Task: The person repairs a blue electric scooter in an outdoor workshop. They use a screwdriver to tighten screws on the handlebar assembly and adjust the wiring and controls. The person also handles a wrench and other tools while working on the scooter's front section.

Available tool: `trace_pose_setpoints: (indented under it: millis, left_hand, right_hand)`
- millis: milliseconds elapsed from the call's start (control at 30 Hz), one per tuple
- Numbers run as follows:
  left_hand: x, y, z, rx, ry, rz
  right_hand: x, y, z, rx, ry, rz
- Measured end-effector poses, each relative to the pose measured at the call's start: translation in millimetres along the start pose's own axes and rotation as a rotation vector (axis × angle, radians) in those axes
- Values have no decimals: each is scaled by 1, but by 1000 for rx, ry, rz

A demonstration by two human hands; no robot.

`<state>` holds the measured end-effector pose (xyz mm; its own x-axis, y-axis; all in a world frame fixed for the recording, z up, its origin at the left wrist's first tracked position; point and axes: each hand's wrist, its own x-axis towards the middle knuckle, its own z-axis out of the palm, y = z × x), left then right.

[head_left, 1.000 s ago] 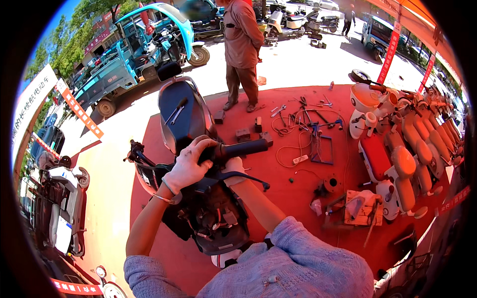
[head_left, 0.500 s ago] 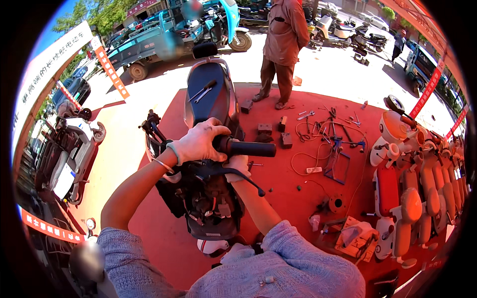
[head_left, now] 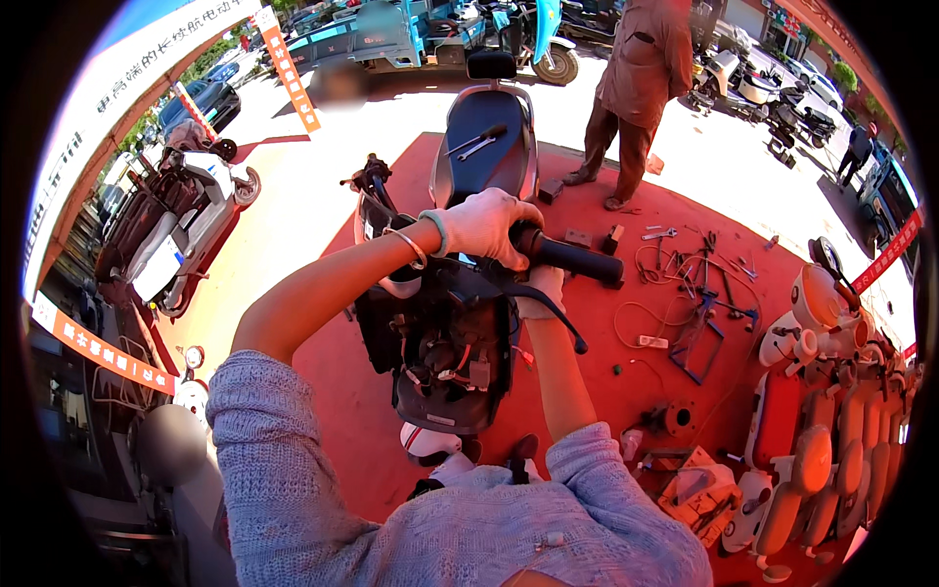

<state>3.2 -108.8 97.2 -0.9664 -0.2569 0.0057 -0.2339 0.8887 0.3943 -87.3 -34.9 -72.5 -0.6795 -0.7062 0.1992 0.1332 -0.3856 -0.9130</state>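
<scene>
The fingers of my left hand [head_left: 484, 225], in a pale glove, curl around the inner end of a scooter's handlebar [head_left: 528, 241], beside its black rubber grip [head_left: 587, 262]. Below that grip is my gloved right hand [head_left: 541, 295], close under the bar; the bar and brake lever [head_left: 556, 313] hide its fingers. The front of the scooter is stripped of its cover, so wiring and connectors [head_left: 440, 357] show inside the dark body. A wrench [head_left: 477, 149] and a screwdriver-like tool [head_left: 479, 139] lie on the black seat [head_left: 487, 171].
Tools and a blue metal frame [head_left: 699, 342] lie on the red floor [head_left: 626, 215] to the right. A row of parked scooters [head_left: 812, 460] lines the right side. A person [head_left: 641, 88] stands beyond. Another scooter [head_left: 191, 235] stands left, and a blue cargo tricycle [head_left: 421, 39] behind.
The view has swung, so the scooter and both hands sit farther right and higher in the picture. Both hands keep about the same place at the handlebar.
</scene>
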Motion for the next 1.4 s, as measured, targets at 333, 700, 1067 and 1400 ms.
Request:
trace_pose_setpoints:
  millis: [333, 700, 1067, 1400]
  left_hand:
    - [10, -2, -7, 47, -92, 34]
    - [36, 11, -14, 160, -277, 17]
    - [56, 1, -12, 105, -360, -4]
    - [66, 7, -8, 461, -389, 260]
  right_hand:
    - [-85, -46, -26, 55, 161, 312]
    - [-111, -105, 50, -980, 17, -176]
    - [-59, -121, 76, -1653, 15, -67]
    - [-56, -110, 90, -1729, 149, -315]
